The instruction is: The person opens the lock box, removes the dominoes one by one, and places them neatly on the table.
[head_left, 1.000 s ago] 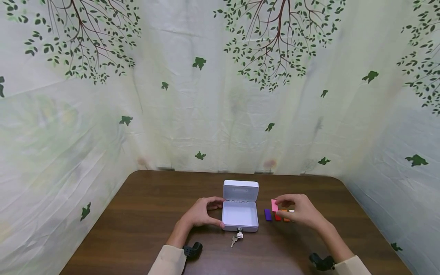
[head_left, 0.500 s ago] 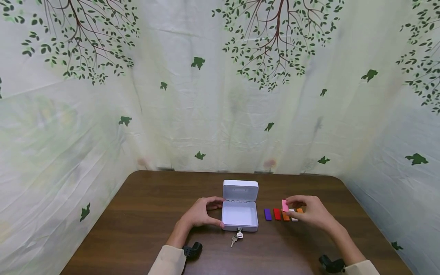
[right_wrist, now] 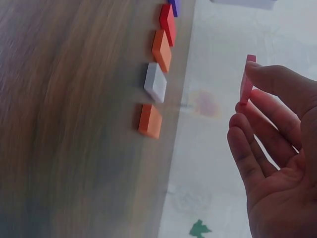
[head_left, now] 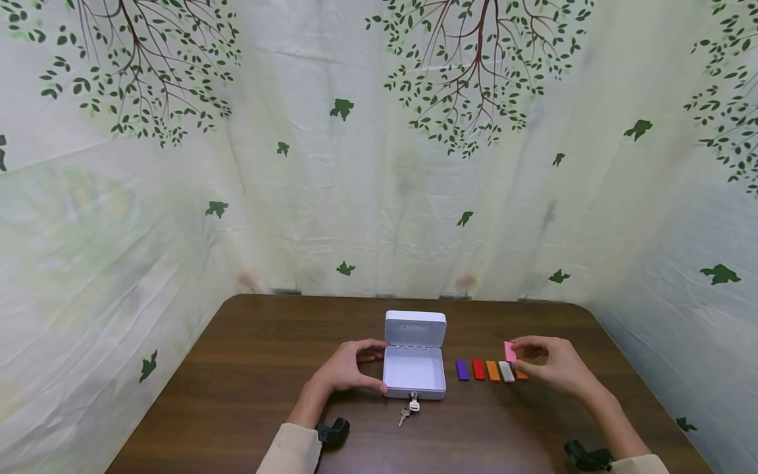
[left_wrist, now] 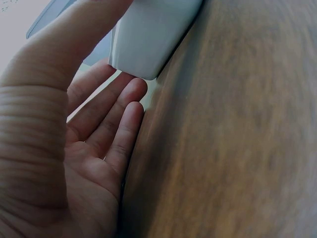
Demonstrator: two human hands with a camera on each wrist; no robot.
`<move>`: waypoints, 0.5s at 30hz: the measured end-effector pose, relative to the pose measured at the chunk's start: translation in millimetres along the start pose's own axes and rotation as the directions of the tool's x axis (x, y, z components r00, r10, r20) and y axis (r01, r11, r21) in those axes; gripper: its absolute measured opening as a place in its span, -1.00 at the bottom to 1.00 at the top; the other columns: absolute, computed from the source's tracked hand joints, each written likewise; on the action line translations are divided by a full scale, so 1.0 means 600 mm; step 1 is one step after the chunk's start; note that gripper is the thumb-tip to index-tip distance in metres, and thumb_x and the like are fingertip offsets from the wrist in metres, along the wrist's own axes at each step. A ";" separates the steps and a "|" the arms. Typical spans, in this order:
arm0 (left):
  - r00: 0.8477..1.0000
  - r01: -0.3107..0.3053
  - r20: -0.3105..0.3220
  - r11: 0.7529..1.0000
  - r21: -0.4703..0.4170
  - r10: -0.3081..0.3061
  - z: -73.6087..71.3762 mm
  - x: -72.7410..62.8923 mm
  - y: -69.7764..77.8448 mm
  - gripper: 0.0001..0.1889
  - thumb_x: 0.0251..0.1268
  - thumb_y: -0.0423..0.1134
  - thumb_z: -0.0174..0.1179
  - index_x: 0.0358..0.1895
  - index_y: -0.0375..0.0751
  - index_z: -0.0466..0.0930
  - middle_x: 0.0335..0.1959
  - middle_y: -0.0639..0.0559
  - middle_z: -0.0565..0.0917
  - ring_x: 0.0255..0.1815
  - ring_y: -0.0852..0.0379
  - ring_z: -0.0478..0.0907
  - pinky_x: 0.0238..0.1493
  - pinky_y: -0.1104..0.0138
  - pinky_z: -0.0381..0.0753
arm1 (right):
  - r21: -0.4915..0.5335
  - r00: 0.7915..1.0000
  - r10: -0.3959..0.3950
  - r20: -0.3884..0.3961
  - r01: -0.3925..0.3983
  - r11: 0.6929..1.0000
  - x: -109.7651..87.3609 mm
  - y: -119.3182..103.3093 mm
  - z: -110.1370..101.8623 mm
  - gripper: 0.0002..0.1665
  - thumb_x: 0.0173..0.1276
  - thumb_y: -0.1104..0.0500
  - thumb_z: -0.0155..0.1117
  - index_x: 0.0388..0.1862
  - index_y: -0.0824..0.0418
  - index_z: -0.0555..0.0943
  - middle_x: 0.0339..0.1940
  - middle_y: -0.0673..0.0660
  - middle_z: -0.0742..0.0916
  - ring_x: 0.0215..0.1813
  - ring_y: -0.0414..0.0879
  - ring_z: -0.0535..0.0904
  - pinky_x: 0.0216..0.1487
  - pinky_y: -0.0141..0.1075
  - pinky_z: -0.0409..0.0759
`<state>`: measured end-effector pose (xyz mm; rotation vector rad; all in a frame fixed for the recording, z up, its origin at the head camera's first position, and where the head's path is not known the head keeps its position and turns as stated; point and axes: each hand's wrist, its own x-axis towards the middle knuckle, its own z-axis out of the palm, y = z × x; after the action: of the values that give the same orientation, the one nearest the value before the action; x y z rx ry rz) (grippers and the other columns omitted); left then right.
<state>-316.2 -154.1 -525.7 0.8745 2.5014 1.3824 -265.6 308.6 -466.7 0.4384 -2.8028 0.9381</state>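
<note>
A small white cash box stands with its lid raised, its keys hanging from the lock at the front. My left hand holds the box's left side, thumb at the front corner and fingers at the back one. Between thumb and fingertips, my right hand pinches a thin pink block, raised above the table. Below it runs a row of flat blocks: purple, red, orange, white and another orange block, partly covered by the right hand in the head view.
The brown wooden table reaches back to a pale curtain printed with branches and leaves, which also closes off both sides. Black wrist cameras sit at the left wrist and the right wrist.
My right hand has moved rightward along the row with the pink block, from over the red block to near the last orange one, uncovering the others. My left hand and the box have stayed put.
</note>
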 end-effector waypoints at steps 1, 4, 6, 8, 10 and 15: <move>1.000 0.000 -0.001 1.000 0.004 0.000 0.000 0.000 0.000 -0.12 -0.12 0.09 0.68 0.36 -0.03 0.55 0.25 0.10 0.67 0.24 0.12 0.64 0.34 0.19 0.61 | -0.004 1.000 0.003 0.001 -0.003 1.000 0.000 0.003 -0.002 -0.65 0.22 -0.01 0.61 -0.02 -0.03 0.77 -0.13 -0.07 0.81 -0.16 -0.17 0.68 -0.12 -0.32 0.71; 1.000 -0.004 -0.003 1.000 0.009 0.004 -0.001 0.001 -0.002 -0.13 -0.13 0.11 0.68 0.35 -0.01 0.55 0.24 0.11 0.67 0.24 0.14 0.64 0.33 0.25 0.62 | -0.004 1.000 0.025 -0.002 -0.025 1.000 -0.003 0.011 -0.005 -0.65 0.22 -0.02 0.60 -0.03 -0.03 0.77 -0.12 -0.05 0.81 -0.16 -0.21 0.67 -0.13 -0.33 0.71; 1.000 0.000 -0.004 1.000 0.015 0.000 0.000 0.002 -0.003 -0.13 -0.14 0.12 0.68 0.35 0.02 0.55 0.24 0.14 0.67 0.23 0.17 0.64 0.32 0.28 0.61 | -0.011 0.999 0.038 0.001 -0.038 0.999 -0.006 0.017 -0.007 -0.65 0.22 -0.04 0.60 -0.03 -0.02 0.77 -0.10 -0.05 0.81 -0.17 -0.24 0.66 -0.13 -0.34 0.71; 1.000 0.002 -0.003 1.000 0.010 -0.002 0.000 0.002 -0.003 -0.13 -0.14 0.12 0.68 0.35 0.02 0.55 0.24 0.14 0.67 0.23 0.17 0.64 0.33 0.28 0.61 | -0.014 0.998 0.056 0.004 -0.056 0.998 -0.010 0.023 -0.008 -0.64 0.22 -0.04 0.60 -0.03 0.00 0.77 -0.10 -0.03 0.81 -0.18 -0.26 0.65 -0.14 -0.37 0.70; 1.000 0.005 -0.002 1.000 0.005 -0.005 0.000 0.002 -0.004 -0.13 -0.13 0.11 0.68 0.35 0.03 0.55 0.24 0.14 0.67 0.24 0.16 0.64 0.34 0.25 0.61 | -0.017 0.997 0.072 0.008 -0.071 0.997 -0.013 0.028 -0.010 -0.63 0.22 -0.05 0.60 -0.03 0.01 0.77 -0.10 -0.02 0.81 -0.18 -0.26 0.64 -0.14 -0.38 0.71; 1.000 0.001 0.001 1.000 -0.013 -0.001 0.002 0.001 -0.005 -0.16 -0.12 0.04 0.69 0.34 0.01 0.56 0.24 0.12 0.67 0.25 0.11 0.64 0.35 0.16 0.61 | -0.017 0.994 0.104 0.021 -0.103 0.995 -0.022 0.044 -0.015 -0.58 0.23 -0.07 0.59 0.00 0.06 0.77 -0.15 -0.02 0.80 -0.21 -0.25 0.63 -0.16 -0.40 0.69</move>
<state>-317.9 -154.2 -528.7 0.8708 2.4889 1.3966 -261.3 337.1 -477.7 0.3055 -2.8749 0.9357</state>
